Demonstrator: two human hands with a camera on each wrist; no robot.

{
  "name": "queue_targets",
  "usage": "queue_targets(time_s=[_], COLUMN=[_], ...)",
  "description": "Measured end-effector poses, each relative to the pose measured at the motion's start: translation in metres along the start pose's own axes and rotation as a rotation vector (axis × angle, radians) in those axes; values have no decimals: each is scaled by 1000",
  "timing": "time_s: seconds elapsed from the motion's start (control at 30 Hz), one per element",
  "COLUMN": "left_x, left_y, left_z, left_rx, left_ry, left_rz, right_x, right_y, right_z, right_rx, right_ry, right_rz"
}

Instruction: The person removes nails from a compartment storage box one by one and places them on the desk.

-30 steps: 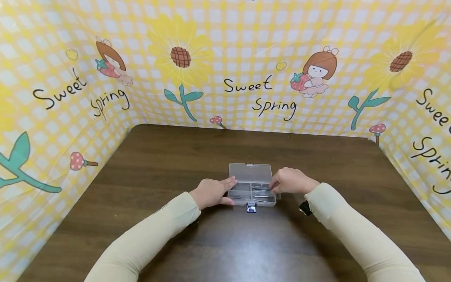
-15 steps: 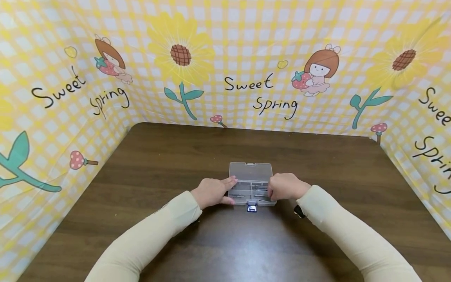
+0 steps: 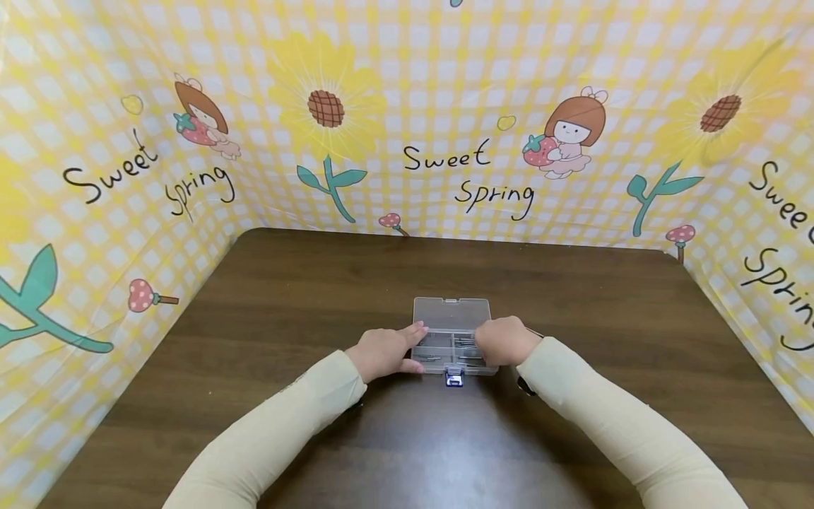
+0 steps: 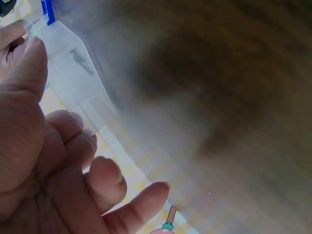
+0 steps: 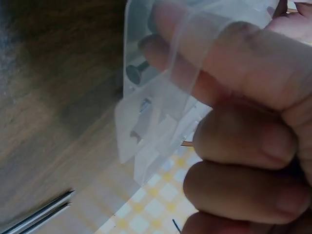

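Note:
A clear plastic compartment box point(image 3: 450, 312), lid tipped back, sits mid-table with metal nails point(image 3: 466, 342) in its sections. My left hand point(image 3: 381, 352) steadies its left end, thumb at the front corner and fingers at the rear. In the left wrist view the thumb meets the box wall and the other fingers bend loosely. My right hand point(image 3: 505, 340) reaches into the right-hand compartments with bent fingers. In the right wrist view two fingertips show through the cloudy wall close beside a nail point(image 5: 135, 74); I cannot tell whether they pinch it.
A blue clasp point(image 3: 454, 378) hangs from the box's front edge. Two pointed metal rods point(image 5: 44, 213) show low in the right wrist view. The brown wooden table point(image 3: 305, 283) is bordered by a yellow checked cloth point(image 3: 356, 184) at the back and sides.
My right hand has moved left from the box's right edge, further over its compartments, its fingertips now hidden from the head view. The left hand and box have stayed in place.

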State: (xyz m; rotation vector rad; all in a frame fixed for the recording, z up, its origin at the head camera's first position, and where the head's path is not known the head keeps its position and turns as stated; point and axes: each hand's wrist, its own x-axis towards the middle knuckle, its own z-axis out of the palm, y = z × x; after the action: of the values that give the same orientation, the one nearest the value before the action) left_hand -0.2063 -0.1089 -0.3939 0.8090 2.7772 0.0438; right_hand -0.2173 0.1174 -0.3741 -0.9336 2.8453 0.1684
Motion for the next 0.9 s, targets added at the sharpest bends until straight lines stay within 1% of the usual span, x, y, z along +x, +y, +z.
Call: queue_targets(time_s=[0.07,0.23,0.43,0.6,0.67,0.9], left_x=[0,3,2,0,1,1], left_y=[2,3,1,1,1,0], left_z=[2,2,1,2,1,-3], left_rx=[-12,-7,-10,-22,-12,-4], left_ry=[-9,-22,-19,-11,-6,-23], left_rz=[1,4,-10,10,10,1], right_x=[-1,0,2,3,3,6], right_y=[1,4,9,8,7,1], right_z=[3,5,4,4,3,4], right_rx=[-22,-53,-7,31,25,-82], right_ry=[-6,-79,-74,-113,-113,-41], right_rz=[-10,-41,-88,-93,-91,-119])
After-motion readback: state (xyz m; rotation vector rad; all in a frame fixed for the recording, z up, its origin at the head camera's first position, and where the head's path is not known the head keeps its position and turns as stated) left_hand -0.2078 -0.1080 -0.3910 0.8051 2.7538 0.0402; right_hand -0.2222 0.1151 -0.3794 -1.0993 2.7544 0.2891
